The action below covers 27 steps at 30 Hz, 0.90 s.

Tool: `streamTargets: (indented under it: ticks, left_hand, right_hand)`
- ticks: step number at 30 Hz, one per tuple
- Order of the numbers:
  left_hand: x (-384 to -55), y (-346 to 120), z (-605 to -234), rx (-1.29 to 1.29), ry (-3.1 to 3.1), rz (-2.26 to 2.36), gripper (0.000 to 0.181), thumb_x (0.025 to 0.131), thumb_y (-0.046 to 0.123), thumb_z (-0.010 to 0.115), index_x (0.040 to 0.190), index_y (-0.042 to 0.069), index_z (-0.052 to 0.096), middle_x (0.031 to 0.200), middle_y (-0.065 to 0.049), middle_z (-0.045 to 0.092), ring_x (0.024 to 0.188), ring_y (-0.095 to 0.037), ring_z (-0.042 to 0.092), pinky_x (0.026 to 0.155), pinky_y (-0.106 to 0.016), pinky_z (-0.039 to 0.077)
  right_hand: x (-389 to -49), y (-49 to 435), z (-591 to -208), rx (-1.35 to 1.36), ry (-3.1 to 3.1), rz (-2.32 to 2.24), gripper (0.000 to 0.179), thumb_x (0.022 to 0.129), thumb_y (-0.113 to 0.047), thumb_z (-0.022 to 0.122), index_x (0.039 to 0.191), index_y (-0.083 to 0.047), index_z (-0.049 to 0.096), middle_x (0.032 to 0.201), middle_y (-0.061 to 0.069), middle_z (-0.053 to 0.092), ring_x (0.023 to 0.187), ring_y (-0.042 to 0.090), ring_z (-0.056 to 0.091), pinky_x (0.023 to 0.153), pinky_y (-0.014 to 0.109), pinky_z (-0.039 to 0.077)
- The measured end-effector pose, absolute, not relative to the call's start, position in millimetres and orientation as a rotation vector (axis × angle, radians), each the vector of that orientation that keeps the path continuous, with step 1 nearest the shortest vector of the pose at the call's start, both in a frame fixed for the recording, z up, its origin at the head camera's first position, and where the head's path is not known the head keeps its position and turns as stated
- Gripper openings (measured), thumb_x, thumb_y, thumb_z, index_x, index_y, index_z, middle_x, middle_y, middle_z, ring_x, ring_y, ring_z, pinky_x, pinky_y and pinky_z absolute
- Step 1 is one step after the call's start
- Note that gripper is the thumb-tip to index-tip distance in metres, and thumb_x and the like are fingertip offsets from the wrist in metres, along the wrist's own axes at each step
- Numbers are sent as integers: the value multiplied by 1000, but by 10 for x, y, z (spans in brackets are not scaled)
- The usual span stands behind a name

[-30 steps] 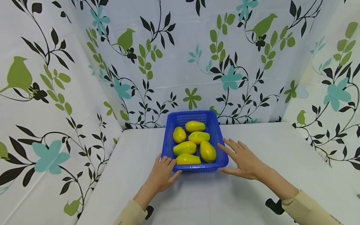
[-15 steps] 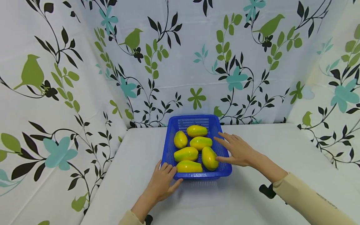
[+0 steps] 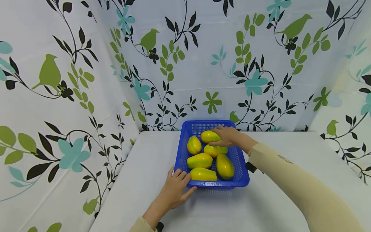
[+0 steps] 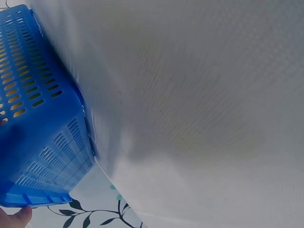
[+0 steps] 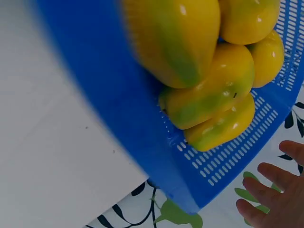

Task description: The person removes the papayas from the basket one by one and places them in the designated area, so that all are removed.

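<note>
A blue plastic basket [image 3: 242,182] with slotted sides holds several glossy yellow-green papayas [image 3: 200,160]. At its near left corner my left hand [image 3: 175,189] grips the rim, fingers along the left side and thumb at the front. In the left wrist view, a fingertip [image 4: 18,217] touches the basket's edge [image 4: 38,197]. My right hand [image 3: 226,136] reaches over the basket's right side, above the far papaya [image 3: 209,136], partly covering it and the one in front. Spread fingers with nothing between them show on the right hand [image 5: 280,199] in the right wrist view.
The basket stands on a white-covered table [image 3: 153,154], towards its back edge. Behind and at both sides hangs a white curtain [image 3: 191,67] printed with leaves, birds and flowers. The right sleeve [image 3: 290,180] crosses the table's right part.
My right hand has moved from beside the basket's right rim to over the far papayas. The left hand stays at the near left corner. The head view has shifted slightly.
</note>
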<state>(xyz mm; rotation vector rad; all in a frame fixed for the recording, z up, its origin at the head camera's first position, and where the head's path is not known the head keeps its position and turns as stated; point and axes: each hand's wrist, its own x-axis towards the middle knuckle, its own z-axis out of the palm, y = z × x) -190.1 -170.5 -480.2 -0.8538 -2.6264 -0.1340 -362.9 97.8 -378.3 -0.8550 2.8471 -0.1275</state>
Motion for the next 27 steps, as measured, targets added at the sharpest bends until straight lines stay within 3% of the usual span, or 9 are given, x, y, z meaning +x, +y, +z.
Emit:
streamTargets:
  ticks: [15,21,27]
  left_hand:
    - [-1910,-1701,-4755,-862,-2653,-8,44,100,57,39,114,19,57,100,4,55,103,-18,48,108,-61,33]
    - [-1917,-1689,-4748,-867,-2664,12,44,100,58,39,114,20,56,100,5,54,102,-17,48,107,-61,34]
    - [-1930,-1725,-4766,-862,-2661,9,44,100,58,40,114,20,55,100,5,54,101,-17,48,107,-60,35]
  right_hand:
    - [-4088,677,-4008,-528,2729,-256,71,100,-39,52,154,-2,25,156,26,25,144,45,21,115,63,18]
    - [-4175,648,-4152,-610,2766,-238,66,100,-27,53,151,5,26,152,30,31,140,47,28,114,61,22]
    - [-4272,579,-4282,-674,2832,-244,58,99,-25,58,144,5,38,142,31,44,130,48,42,107,66,31]
